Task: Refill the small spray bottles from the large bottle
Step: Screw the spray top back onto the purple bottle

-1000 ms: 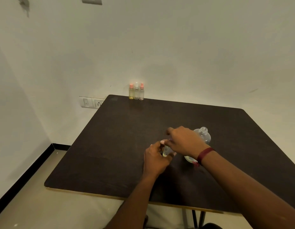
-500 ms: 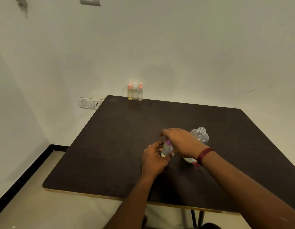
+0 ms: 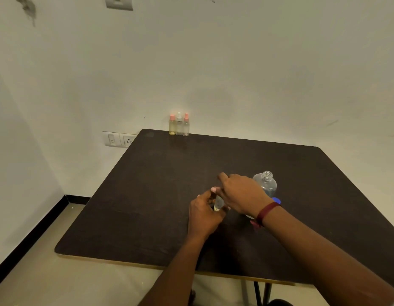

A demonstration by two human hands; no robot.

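Dark tabletop (image 3: 158, 195): left hand (image 3: 203, 215) clamped round small spray bottle (image 3: 218, 204) mid-table. Over its top sits right hand (image 3: 242, 193), grip hidden, cannot tell. Uncapped large bottle (image 3: 266, 184) upright just behind right hand, blue cap (image 3: 276, 200) beside. Far edge: three small bottles (image 3: 179, 124).

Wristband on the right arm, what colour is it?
Dark red. The wristband shows best in the head view, the only one here.
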